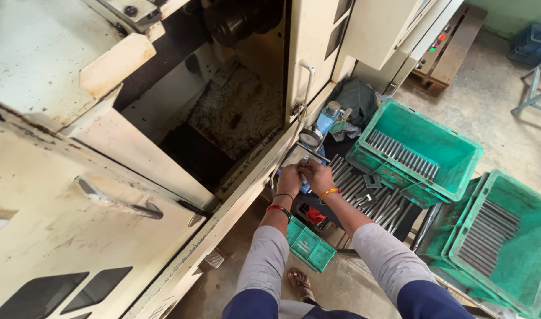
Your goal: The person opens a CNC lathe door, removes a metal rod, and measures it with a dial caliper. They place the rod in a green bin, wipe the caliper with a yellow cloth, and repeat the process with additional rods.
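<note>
Both hands meet just right of the cream machine (164,177): left hand (289,179) and right hand (318,176) each closed around a thin metal rod (305,160), below the dial gauge (310,137).

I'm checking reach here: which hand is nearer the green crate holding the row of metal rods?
Right. The right hand is on the side towards the green crate; the left hand is beside it, farther from the crate.
</note>
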`<state>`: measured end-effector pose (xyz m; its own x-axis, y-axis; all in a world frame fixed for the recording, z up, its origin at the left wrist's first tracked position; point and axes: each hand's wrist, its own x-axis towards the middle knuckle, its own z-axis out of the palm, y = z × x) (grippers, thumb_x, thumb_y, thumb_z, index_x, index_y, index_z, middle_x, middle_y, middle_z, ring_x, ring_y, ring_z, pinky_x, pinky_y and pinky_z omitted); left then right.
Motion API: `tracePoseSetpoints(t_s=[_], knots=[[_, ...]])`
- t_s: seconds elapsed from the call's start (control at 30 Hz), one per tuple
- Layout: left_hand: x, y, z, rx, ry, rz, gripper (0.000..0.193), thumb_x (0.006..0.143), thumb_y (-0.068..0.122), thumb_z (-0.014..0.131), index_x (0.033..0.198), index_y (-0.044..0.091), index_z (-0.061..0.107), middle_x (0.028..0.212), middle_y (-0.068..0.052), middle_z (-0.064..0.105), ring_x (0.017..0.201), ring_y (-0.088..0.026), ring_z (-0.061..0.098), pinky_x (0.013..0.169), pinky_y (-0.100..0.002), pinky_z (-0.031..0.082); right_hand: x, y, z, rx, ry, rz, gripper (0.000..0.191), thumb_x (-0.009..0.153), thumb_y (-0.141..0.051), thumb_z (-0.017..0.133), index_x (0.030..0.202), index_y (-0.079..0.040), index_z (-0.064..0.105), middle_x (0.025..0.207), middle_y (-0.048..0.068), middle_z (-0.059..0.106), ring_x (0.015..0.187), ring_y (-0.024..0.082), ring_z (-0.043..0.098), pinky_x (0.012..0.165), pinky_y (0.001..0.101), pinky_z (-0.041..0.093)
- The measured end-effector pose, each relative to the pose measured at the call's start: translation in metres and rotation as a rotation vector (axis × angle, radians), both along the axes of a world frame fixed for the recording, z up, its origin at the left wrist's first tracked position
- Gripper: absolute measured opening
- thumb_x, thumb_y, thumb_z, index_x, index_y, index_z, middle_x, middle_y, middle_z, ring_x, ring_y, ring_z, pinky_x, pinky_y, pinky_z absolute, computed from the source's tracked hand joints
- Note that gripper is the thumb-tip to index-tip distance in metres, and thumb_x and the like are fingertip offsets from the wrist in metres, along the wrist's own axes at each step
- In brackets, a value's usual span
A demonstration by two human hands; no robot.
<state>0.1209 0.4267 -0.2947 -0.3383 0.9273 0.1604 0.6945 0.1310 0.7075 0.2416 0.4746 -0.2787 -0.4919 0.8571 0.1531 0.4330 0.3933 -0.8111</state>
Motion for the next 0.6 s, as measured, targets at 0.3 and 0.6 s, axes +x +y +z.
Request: tracePoseSetpoints(t_s=[0.3,0.6], knots=[[0.001,0.015,0.002,0.005,0.041,-0.017,0.013,0.085,0.001,0.065,0.094,0.000,0.074,0.093,-0.023,0.071,0.091,-0.039,0.069,0.083,-0.047,0.056,0.000,0.014,0.002,0.114,0.023,0.020,0.017,0.091,-0.016,0.071,0.104,-0.006,0.070,0.088,0.013,0.076,0.082,0.029,0.076,0.069,0.0379,0.059],[0.002,0.025,0.000,-0.006,0.023,0.006,0.013,0.085,0.002,0.064,0.093,-0.001,0.074,0.095,-0.023,0.071,0.092,-0.039,0.069,0.083,-0.046,0.056,0.002,0.024,0.003,0.083,0.023,0.015,0.017,0.090,-0.015,0.072,0.104,-0.005,0.072,0.090,0.015,0.076,0.085,0.031,0.076,0.072,0.0382,0.060]])
